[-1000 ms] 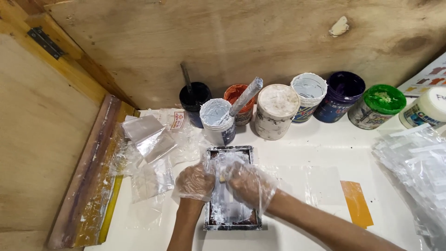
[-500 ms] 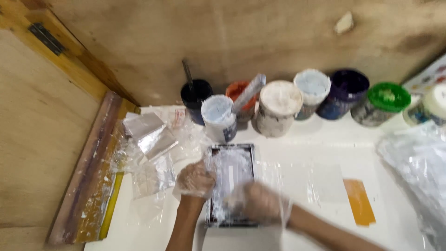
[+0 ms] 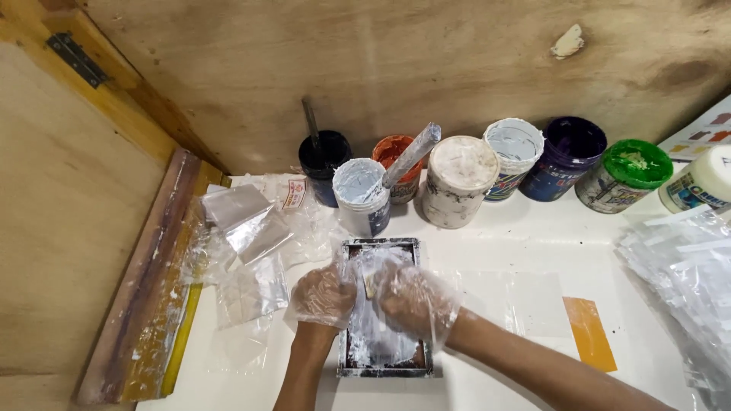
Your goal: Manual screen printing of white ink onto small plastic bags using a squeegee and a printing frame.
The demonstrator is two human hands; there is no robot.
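A small rectangular tray (image 3: 387,365) with a dark, paint-smeared metal rim lies flat on the white surface, its long sides running away from the person, just in front of the grey-white paint pot (image 3: 361,194). Its inside is streaked with white paint over a reddish-brown bottom. Over the tray's far half a crumpled piece of clear plastic film (image 3: 371,266), smeared white, is pinched between both hands; the left hand (image 3: 324,295) is at the tray's left rim, the right hand (image 3: 417,301) above its middle, both in thin clear gloves.

Loose clear plastic gloves (crinkled) over both hands (image 3: 373,297)
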